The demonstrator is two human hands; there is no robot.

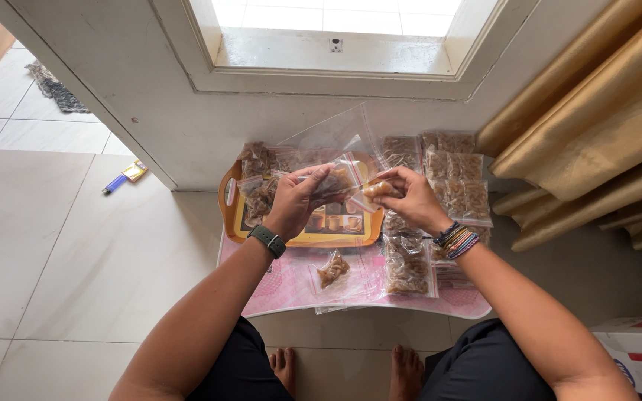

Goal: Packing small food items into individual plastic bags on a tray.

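Your left hand (296, 194) grips a small clear plastic bag (339, 180) of brown snack pieces, fingers curled around its side. Your right hand (409, 194) pinches the bag's other end between thumb and fingertips, so the bag hangs between both hands, above the orange tray (229, 209). A green watch (267, 240) sits on your left wrist, and beaded bracelets (456, 240) on the right. Under the tray lies a pink mat (291, 286) on the pale tiled floor (53, 245), carrying more filled bags (406, 266); others are stacked by the wall at the right (455, 172). A white window sill and frame (321, 59) rise ahead, gold curtains (596, 126) hang at the right, and a blue lighter (115, 183) lies on the tiles to the left. A cardboard box (637, 355) stands by your right knee.
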